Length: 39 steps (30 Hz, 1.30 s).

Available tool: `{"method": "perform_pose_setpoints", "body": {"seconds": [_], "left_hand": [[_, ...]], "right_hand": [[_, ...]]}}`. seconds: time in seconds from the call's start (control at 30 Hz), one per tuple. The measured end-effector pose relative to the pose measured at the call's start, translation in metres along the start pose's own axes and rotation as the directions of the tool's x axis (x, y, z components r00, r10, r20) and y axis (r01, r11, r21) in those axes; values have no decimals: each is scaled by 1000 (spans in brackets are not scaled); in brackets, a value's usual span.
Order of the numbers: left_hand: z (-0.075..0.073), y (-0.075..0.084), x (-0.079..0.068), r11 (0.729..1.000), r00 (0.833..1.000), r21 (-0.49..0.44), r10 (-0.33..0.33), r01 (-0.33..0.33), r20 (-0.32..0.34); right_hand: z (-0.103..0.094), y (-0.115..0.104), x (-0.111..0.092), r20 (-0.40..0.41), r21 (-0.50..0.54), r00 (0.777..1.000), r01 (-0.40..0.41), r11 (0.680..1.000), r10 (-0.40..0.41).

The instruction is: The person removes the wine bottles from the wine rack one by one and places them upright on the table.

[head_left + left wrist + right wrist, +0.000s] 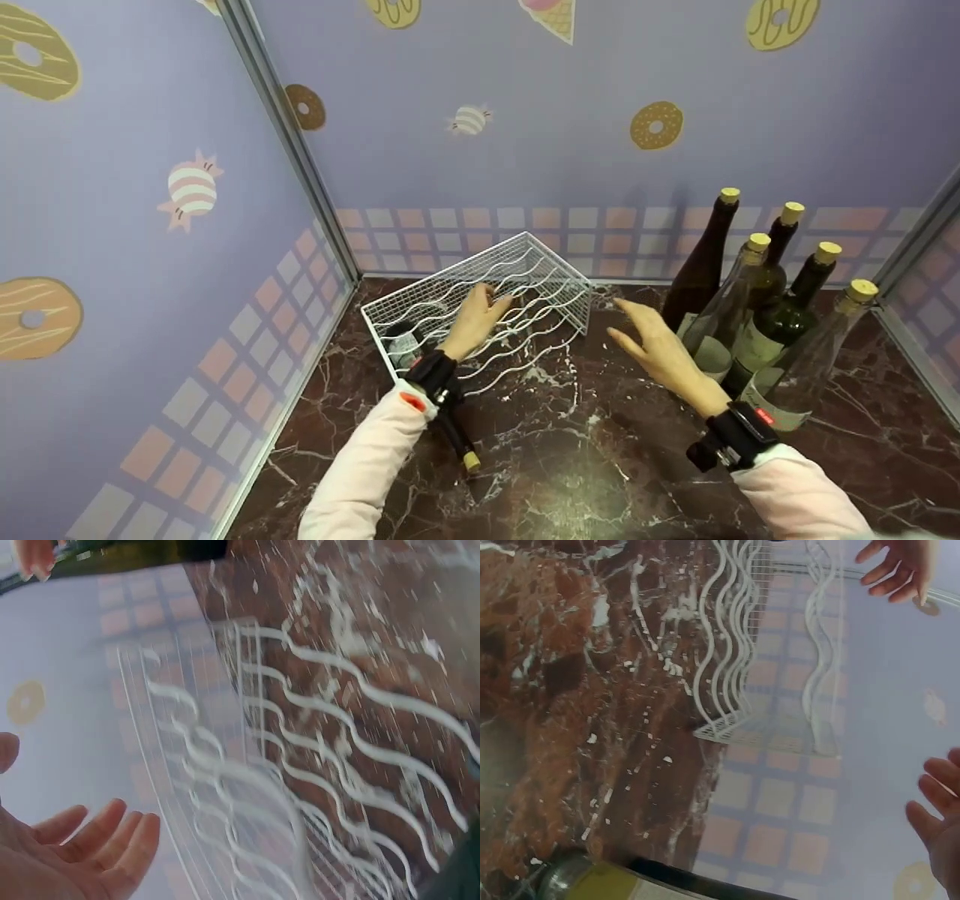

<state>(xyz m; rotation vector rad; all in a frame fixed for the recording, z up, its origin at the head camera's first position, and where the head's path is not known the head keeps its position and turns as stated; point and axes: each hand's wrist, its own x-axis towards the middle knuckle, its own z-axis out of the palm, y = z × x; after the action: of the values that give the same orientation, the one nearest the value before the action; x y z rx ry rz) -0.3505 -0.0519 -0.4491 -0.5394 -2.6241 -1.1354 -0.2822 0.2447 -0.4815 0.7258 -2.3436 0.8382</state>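
Note:
My left hand (pixel 474 319) hovers over a white wire wine rack (pixel 517 330) with wavy bars, its fingers loosely bent and holding nothing. In the left wrist view the same hand (pixel 90 851) has its fingers spread apart from the bars. A dark wine bottle (pixel 459 435) lies in the rack's left side, its corked neck jutting out at the front and its middle partly hidden by my left wrist. Between the rack and the standing bottles, my right hand (pixel 656 349) is held in the air with relaxed fingers and nothing in it.
Several corked bottles stand at the right: a brown bottle (pixel 705 262), a green bottle (pixel 787 322) and clear bottles, one clear bottle (pixel 814 367) nearest the front. The dark marbled table (pixel 600 465) meets patterned wall panels (pixel 487 165) behind and at both sides.

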Motion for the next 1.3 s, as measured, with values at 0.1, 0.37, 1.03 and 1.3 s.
{"method": "perform_pose_setpoints", "body": {"seconds": [0.1,0.37,1.03,1.3], "left_hand": [[-15,-12,-1,988,997,130,-77,80,-32],[-57,-51,-14,853,922,353,-332,384,-199],[-84,-111,-50,660,748,375,-642,651,-168],[-81,-116,-53,668,766,384,-605,637,-218]], "right_hand": [[7,4,-5,108,0,993,-49,999,48],[20,10,-19,275,-35,941,-198,980,199],[66,-1,-10,384,33,906,-209,977,180],[99,-14,-2,458,109,877,-216,970,144]]}}
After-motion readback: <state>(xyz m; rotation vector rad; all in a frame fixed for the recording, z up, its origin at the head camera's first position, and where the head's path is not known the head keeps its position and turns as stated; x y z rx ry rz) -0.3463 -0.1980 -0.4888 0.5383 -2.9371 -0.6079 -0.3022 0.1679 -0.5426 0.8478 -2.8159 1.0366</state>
